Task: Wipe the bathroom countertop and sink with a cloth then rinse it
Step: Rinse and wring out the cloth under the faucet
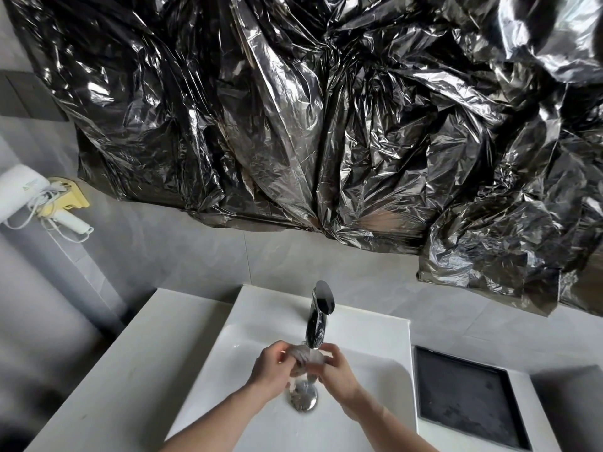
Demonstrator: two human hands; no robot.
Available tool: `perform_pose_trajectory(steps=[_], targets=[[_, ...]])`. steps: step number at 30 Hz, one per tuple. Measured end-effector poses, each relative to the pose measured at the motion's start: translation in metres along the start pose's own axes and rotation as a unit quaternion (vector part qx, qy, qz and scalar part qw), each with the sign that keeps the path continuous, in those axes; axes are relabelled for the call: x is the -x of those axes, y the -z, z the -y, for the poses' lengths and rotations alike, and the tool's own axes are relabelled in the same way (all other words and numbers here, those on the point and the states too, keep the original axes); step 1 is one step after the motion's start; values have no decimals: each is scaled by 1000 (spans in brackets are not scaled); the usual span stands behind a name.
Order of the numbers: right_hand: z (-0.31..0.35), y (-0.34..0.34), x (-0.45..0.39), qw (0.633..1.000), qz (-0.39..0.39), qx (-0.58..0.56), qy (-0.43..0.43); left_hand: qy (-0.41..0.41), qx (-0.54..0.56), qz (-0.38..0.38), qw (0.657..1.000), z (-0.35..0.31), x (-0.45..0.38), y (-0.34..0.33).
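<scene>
A small wet cloth (305, 357) is bunched between both hands over the white sink (228, 353), right under the spout of the chrome faucet (319, 316). My left hand (272, 368) grips its left side and my right hand (336, 370) pinches its right side. Water seems to run onto the cloth, though blur makes this hard to judge. The chrome drain (301, 396) lies just below my hands. The white countertop (130, 360) stretches to the left of the basin.
A dark square recess (466, 393) sits in the counter to the right of the sink. Crumpled black plastic sheeting (310, 125) covers the wall above. A white hair dryer (29, 194) hangs on the left wall.
</scene>
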State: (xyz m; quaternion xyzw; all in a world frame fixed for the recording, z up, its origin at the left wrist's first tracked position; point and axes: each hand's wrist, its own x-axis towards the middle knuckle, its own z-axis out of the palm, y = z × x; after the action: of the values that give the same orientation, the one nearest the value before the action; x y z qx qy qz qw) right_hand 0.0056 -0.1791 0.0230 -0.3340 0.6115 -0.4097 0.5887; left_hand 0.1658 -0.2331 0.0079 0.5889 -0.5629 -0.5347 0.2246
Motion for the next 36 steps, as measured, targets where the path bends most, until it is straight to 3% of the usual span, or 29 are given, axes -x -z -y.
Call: perform_pose_trajectory(steps=[3, 6, 9, 12, 15, 18, 21, 29, 33, 36], targets=[[-5, -2, 2, 1000, 6, -26, -12, 40, 66, -10, 997, -7, 6, -4], [-19, -7, -5, 992, 61, -78, -74, 63, 79, 7, 995, -12, 10, -5], [-33, -16, -14, 981, 64, -142, -117, 36, -50, 6, 998, -14, 10, -4], [-29, -22, -18, 981, 42, -155, -113, -41, -253, -4, 967, -9, 8, -3], [-33, -17, -25, 983, -26, -157, -95, -70, -283, -38, 956, -3, 8, 5], [-33, -17, -25, 992, -60, -87, -66, -99, -331, -72, 936, -3, 7, 13], [-32, -21, -26, 996, -57, -49, -51, -95, -321, -96, 938, -11, 6, 15], [-22, -12, -24, 976, -85, -179, -96, -25, -194, 14, 981, -14, 3, 19], [-23, -9, -25, 960, -108, -227, -119, -109, -256, -79, 957, -33, 7, 28], [-19, -11, -25, 955, -89, -247, -142, -224, -256, -88, 936, -73, 18, 28]])
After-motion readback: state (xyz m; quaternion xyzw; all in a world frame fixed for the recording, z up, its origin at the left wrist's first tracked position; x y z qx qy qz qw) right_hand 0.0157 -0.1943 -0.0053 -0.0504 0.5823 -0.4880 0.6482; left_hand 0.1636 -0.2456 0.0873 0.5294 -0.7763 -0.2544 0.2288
